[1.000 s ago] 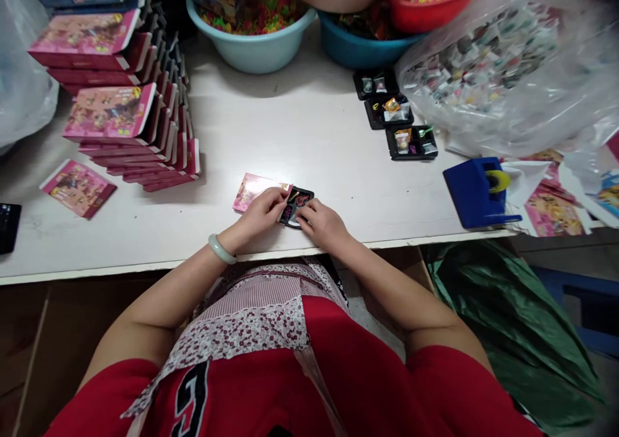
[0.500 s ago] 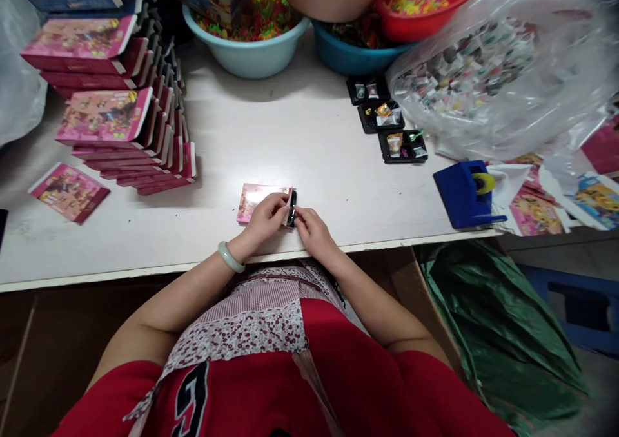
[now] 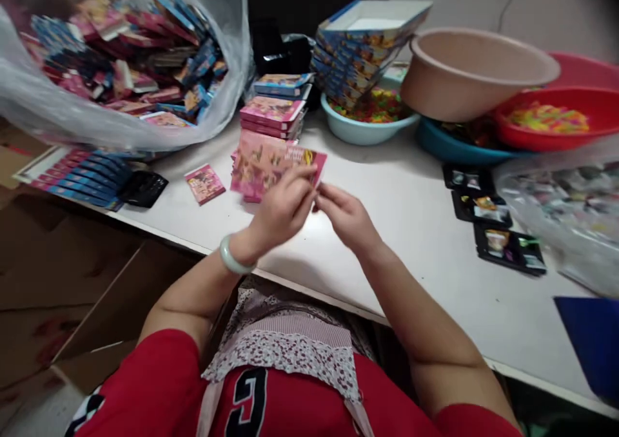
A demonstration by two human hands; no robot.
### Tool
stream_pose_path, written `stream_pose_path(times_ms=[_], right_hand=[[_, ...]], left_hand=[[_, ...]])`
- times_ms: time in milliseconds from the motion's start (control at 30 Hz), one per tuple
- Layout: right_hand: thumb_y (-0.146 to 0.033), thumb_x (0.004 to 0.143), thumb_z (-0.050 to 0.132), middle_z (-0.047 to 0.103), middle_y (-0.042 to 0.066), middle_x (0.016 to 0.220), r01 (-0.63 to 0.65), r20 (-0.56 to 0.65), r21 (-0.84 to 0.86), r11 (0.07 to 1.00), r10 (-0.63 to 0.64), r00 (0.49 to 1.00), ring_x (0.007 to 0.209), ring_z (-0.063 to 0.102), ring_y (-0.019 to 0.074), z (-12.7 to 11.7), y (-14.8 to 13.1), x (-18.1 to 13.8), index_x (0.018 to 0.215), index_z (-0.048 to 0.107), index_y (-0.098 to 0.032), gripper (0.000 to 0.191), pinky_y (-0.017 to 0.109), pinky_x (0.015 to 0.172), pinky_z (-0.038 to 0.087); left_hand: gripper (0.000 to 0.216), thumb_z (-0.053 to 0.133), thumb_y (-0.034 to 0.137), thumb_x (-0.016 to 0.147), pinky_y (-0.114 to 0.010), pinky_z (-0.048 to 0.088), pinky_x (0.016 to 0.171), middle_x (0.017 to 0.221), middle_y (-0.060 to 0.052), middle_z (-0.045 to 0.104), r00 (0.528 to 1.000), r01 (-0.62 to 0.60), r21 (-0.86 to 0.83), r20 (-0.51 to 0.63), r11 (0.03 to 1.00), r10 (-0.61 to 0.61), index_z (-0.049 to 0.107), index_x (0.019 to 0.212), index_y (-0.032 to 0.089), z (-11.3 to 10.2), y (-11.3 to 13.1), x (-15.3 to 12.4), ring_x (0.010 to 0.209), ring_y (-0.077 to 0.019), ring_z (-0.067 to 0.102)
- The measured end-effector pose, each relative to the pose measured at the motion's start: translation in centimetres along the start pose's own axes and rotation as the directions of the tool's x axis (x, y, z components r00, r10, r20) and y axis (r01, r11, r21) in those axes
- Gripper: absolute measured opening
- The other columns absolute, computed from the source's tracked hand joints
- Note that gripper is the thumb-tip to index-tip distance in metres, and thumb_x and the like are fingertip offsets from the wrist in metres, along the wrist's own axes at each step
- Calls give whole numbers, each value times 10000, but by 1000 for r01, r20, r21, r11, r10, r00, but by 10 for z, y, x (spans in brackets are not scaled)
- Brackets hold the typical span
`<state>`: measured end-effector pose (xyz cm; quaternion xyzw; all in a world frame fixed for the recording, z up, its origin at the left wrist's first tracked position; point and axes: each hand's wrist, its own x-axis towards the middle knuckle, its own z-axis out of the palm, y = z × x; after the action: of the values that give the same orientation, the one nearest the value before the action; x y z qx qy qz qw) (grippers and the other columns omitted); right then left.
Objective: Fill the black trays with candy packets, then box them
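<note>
My left hand point(image 3: 283, 208), with a pale green bangle on the wrist, is closed on a pink printed box point(image 3: 271, 163) and holds it lifted above the white table point(image 3: 411, 231). The box is blurred by motion. My right hand point(image 3: 345, 214) hovers just right of the box's lower corner, fingers curled loosely, with nothing visible in them. A stack of pink and blue boxes point(image 3: 275, 108) stands behind the lifted one.
A clear bag of boxes point(image 3: 120, 57) fills the far left. A lone pink box point(image 3: 204, 183) and a black tray point(image 3: 142, 187) lie at left. Bowls point(image 3: 367, 124) stand at the back. Three filled black trays point(image 3: 488, 227) lie at right, a blue tape dispenser point(image 3: 590, 340) beyond.
The black tray went into the pink box, and my left hand has lifted the closed box off the table toward the left. The camera has swung left.
</note>
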<state>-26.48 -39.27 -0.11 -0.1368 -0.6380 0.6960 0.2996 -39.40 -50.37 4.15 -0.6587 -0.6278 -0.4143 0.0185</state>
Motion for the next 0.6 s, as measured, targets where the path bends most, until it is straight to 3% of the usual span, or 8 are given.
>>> stream_pose_path(times_ms=[133, 233, 300, 367, 433, 500, 533, 600], right_hand=[[-214, 804, 698, 689, -8, 776, -161, 73, 153, 975, 151, 986, 778, 668, 137, 23, -1, 101, 856, 729, -202, 61, 305, 810, 595], [-162, 764, 685, 706, 4, 760, -279, 60, 180, 943, 273, 960, 744, 685, 130, 28, 6, 126, 825, 704, -194, 72, 309, 824, 601], [-210, 764, 716, 767, 40, 917, -257, 30, 171, 951, 256, 966, 865, 735, 161, 23, 10, 112, 898, 725, -207, 134, 352, 895, 607], [-300, 755, 766, 780, 55, 1124, -208, -34, 137, 968, 215, 976, 1019, 750, 202, 7, 16, 81, 1009, 745, -247, 260, 398, 951, 605], [-391, 732, 808, 772, 65, 1199, -211, -119, 65, 975, 217, 969, 1079, 746, 233, -21, 24, 43, 1074, 759, -285, 361, 423, 956, 607], [-462, 716, 820, 786, 85, 1134, -278, -198, -5, 961, 272, 942, 1028, 756, 242, -56, 37, 8, 1050, 779, -286, 380, 433, 930, 613], [-478, 699, 826, 792, 88, 1091, -322, -260, -27, 946, 304, 916, 989, 759, 238, -73, 44, -6, 1011, 786, -283, 370, 427, 910, 615], [-465, 665, 837, 795, 82, 1054, -388, -396, -31, 921, 345, 851, 947, 755, 222, -97, 55, -31, 967, 786, -279, 358, 403, 885, 611]], left_hand=[[164, 564, 154, 959, -435, 499, 1007, 1039, -90, 677, 992, 127, 50, -34, 991, -125, 535, 807, 210, -18, -68, 57, 1085, -267, 642], [203, 573, 115, 920, -395, 505, 910, 860, -63, 644, 980, 198, 61, -10, 978, -198, 517, 751, 213, -11, -97, 69, 903, -239, 632], [140, 608, 166, 929, -378, 504, 900, 912, -68, 664, 981, 191, 32, -37, 981, -190, 558, 806, 211, -9, -104, 59, 923, -234, 628], [77, 638, 251, 949, -364, 501, 922, 1009, -72, 680, 968, 200, 15, -156, 980, -195, 593, 899, 215, -18, -114, 38, 990, -230, 626], [109, 636, 307, 965, -350, 499, 930, 1006, -58, 672, 898, 311, 30, -338, 950, -283, 585, 911, 226, -39, -135, 9, 996, -218, 621], [189, 657, 322, 948, -347, 498, 938, 901, -34, 634, 779, 493, 41, -465, 869, -420, 537, 833, 231, -67, -167, -23, 948, -210, 610], [257, 713, 324, 901, -367, 490, 973, 844, -24, 607, 735, 578, 56, -470, 814, -489, 504, 786, 230, -81, -183, -38, 944, -218, 597], [375, 834, 340, 785, -446, 431, 1102, 824, -21, 592, 718, 674, 106, -325, 731, -615, 480, 758, 218, -99, -207, -61, 1020, -241, 565]])
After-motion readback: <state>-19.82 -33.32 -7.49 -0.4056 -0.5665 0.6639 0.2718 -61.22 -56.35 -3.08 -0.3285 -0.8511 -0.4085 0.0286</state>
